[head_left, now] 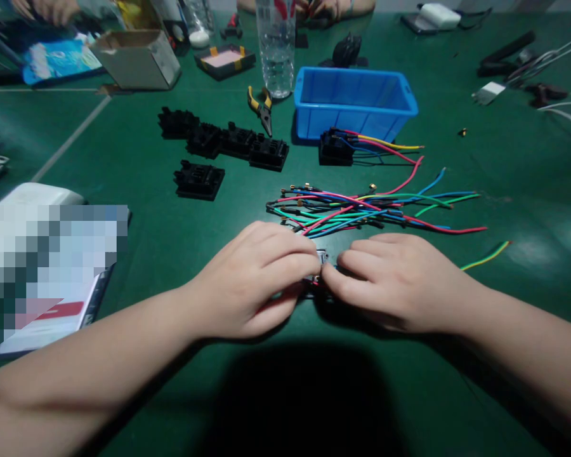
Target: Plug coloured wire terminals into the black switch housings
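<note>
Both hands meet over a small dark socket module [321,255] low on the green table, mostly covered by fingers. My left hand [269,276] is closed on its left side. From the right, my right hand [394,279] pinches at the module, and whether a wire end sits in its fingertips is hidden. Just beyond the hands lies a loose bundle of red, green, blue and black wires [352,209] with metal terminals. A wired black module [335,149] rests by the blue bin, its yellow, red and blue leads pointing right. A yellow-green wire [486,256] shows behind my right wrist.
Several black modules [238,139] stand left of the blue bin [354,120]. Yellow-handled pliers [262,109], a clear bottle [276,57] and an open cardboard box [137,63] are farther back. A phone-like device [88,304] lies at left. Another person's hands [323,9] are across the table.
</note>
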{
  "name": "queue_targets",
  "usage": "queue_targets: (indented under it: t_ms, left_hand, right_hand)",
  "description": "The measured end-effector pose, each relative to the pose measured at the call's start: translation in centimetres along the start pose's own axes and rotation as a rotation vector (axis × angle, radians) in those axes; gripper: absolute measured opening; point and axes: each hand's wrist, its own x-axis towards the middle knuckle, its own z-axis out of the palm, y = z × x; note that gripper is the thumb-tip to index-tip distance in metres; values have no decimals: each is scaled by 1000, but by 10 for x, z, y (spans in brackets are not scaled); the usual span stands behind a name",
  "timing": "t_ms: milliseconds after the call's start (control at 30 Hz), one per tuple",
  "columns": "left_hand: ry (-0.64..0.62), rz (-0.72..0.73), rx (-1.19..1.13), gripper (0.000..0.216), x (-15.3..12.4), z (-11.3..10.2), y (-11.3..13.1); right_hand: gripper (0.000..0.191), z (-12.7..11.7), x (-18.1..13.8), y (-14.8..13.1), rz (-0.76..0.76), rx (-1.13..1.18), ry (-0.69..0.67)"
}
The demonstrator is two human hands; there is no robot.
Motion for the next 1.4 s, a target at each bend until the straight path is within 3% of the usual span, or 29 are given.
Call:
queue_targets:
  t_ms: [100,200,433,633,867,1400]
  left_hand:
    - [39,-81,-29,26,2,1,-3]
    - [-3,-183,-71,24,4,2,-4]
    - [-40,-325,-133,25,6,2,0]
    - [-35,-318,-138,25,7,3,0]
    - [-38,-289,-120,23,5,2,0]
    - [-46,-264,-109,20,5,3,-1]
  right_hand:
    - [27,-1,1,-2,-11,-24,20]
    - [26,0,2,-4,29,16,45]
    - [21,1,0,-2,108,257,95]
    - [22,3,-1,1,111,256,118]
    - [22,3,-4,1,-1,101,265]
    - [21,-5,-4,-2,58,174,139]
